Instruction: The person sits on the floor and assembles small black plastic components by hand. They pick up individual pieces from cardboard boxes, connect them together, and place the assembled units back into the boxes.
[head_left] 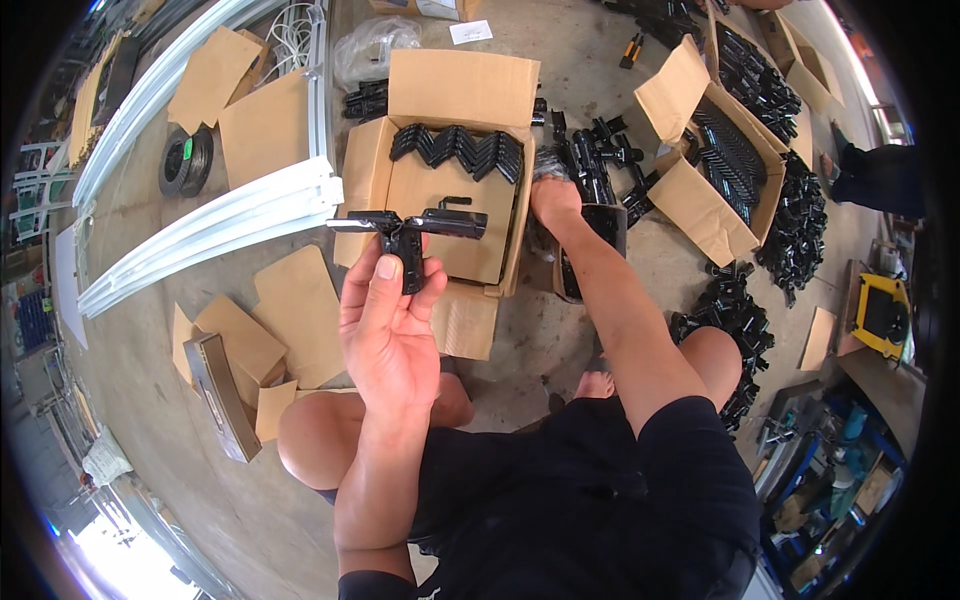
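Note:
My left hand (395, 330) holds a black T-shaped metal bracket (405, 240) upright by its stem, thumb in front. The bracket is above an open cardboard box (380, 175). Inside that box, a zigzag row of black brackets (455, 150) lies along the far side, and one small black piece (456, 201) rests on a cardboard sheet (470, 250). My right hand (556, 203) is down at a smaller box (615, 235) just right of it, beside clear plastic wrap (547, 163). Its fingers are curled down out of sight.
Several black fittings (590, 165) lie beyond my right hand. Another open box (700, 215) of black parts stands at right, with heaps of black fittings (795, 225) around it. White metal rails (220, 240) and loose cardboard (295, 315) lie at left. A person's leg (880, 180) shows far right.

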